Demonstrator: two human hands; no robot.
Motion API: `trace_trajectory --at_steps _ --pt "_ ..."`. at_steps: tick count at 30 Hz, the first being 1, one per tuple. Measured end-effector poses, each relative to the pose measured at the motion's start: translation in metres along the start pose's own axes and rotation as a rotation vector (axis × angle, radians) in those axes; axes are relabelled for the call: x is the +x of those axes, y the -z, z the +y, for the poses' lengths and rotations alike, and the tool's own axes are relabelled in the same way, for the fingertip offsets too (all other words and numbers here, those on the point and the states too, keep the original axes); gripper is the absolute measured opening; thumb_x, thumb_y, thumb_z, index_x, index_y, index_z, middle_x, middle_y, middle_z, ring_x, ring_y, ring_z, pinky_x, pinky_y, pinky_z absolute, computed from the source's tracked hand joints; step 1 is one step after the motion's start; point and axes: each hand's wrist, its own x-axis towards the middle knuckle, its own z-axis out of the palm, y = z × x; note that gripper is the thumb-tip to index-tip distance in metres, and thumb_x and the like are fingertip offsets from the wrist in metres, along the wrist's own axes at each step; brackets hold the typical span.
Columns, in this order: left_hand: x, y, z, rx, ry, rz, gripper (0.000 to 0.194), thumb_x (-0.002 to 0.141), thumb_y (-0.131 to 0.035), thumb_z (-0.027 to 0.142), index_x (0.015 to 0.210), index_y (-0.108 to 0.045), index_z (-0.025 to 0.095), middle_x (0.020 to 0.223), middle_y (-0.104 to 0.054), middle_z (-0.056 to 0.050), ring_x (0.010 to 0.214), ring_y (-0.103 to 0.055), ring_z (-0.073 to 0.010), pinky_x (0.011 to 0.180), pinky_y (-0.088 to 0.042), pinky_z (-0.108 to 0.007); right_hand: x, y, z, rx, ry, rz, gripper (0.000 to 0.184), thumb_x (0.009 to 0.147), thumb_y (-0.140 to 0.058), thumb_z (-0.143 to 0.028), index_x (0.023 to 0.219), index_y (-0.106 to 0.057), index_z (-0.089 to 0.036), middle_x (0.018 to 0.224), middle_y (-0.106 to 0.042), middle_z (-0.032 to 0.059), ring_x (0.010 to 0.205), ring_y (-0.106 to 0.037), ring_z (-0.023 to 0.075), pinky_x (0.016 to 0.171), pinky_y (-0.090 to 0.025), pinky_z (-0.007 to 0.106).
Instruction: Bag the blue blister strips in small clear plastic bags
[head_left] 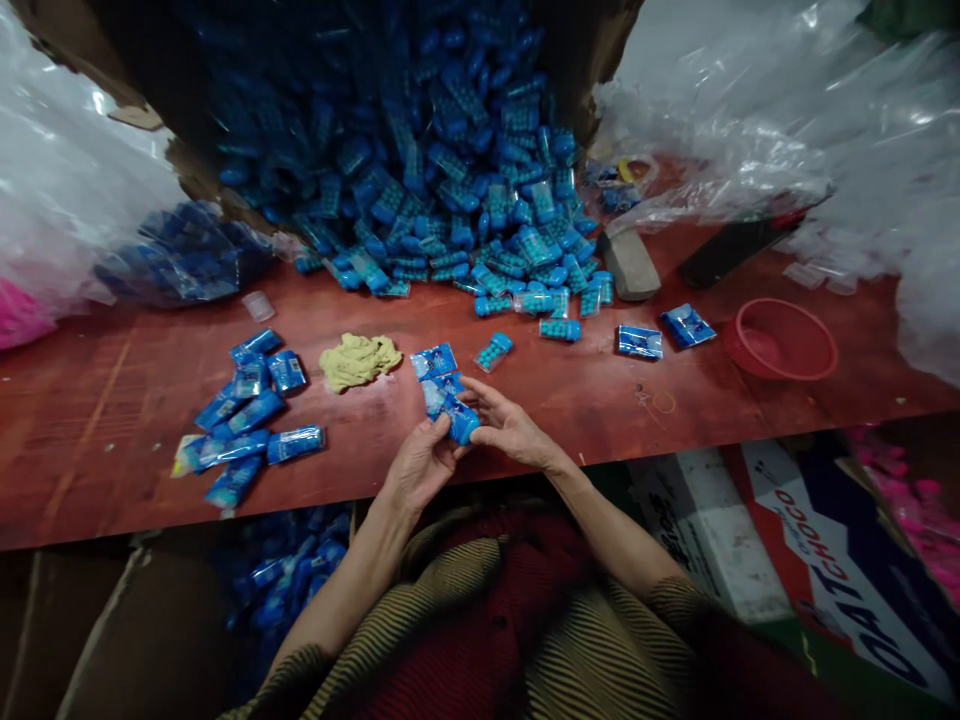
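Both my hands meet at the near edge of the red table, pinched on one small blue packet. My left hand grips it from below-left with closed fingers. My right hand holds its right side, fingers curled over it. Just beyond lie two more blue packets and a loose blue container. A heap of several blue containers spills from a cardboard box at the back. A pile of wrapped blue packets lies to my left.
A yellow cloth lies mid-table. A red bowl sits at right, with two blue packets near it. Clear plastic bags crowd both back corners. Boxes stand under the table, one holding blue packets.
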Motion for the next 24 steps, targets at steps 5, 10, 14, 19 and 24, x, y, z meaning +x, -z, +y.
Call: trace_trajectory --at_steps 5,10,14,19,24 --pt "-0.003 -0.003 -0.001 0.014 0.001 -0.022 0.009 0.077 -0.061 0.009 0.086 -0.062 0.012 0.081 -0.071 -0.006 0.069 -0.066 -0.0137 0.062 -0.053 -0.022 -0.002 0.003 -0.005 0.025 0.030 -0.044 0.071 0.073 -0.069 -0.025 0.136 -0.038 -0.032 0.124 -0.049 0.0027 0.109 -0.050 0.0152 0.093 -0.044 0.030" --pt "-0.005 -0.007 -0.004 0.000 -0.063 0.006 0.011 0.078 -0.061 0.009 0.088 -0.062 0.012 0.078 -0.071 -0.004 0.065 -0.066 -0.0125 0.059 -0.053 -0.021 -0.002 0.000 -0.005 0.046 0.047 -0.025 0.069 0.073 -0.070 -0.025 0.135 -0.041 -0.031 0.123 -0.051 0.0024 0.109 -0.051 0.0144 0.091 -0.045 0.027" --pt "-0.005 -0.008 -0.004 -0.036 -0.055 0.030 0.014 0.079 -0.058 0.008 0.092 -0.062 0.012 0.083 -0.072 -0.005 0.072 -0.067 -0.0138 0.066 -0.054 -0.023 -0.002 -0.001 -0.002 0.074 0.065 0.010 0.068 0.075 -0.069 -0.029 0.136 -0.039 -0.029 0.124 -0.053 0.0036 0.108 -0.052 0.0151 0.090 -0.045 0.028" --pt "-0.005 -0.006 0.002 -0.007 -0.063 0.039 0.019 0.080 -0.059 0.011 0.098 -0.062 0.016 0.083 -0.072 -0.002 0.075 -0.067 -0.0126 0.072 -0.054 -0.024 -0.001 -0.005 -0.004 0.032 0.077 0.000 0.065 0.076 -0.068 -0.028 0.135 -0.041 -0.029 0.125 -0.052 0.0038 0.114 -0.049 0.0158 0.099 -0.039 0.031" --pt "-0.003 -0.003 0.008 0.090 -0.020 -0.002 0.020 0.079 -0.060 0.011 0.099 -0.063 0.012 0.078 -0.071 -0.005 0.062 -0.065 -0.0111 0.050 -0.048 -0.016 0.001 -0.012 0.001 0.034 0.077 0.051 0.078 0.068 -0.074 -0.023 0.136 -0.037 -0.033 0.119 -0.050 0.0019 0.098 -0.053 0.0125 0.088 -0.046 0.028"
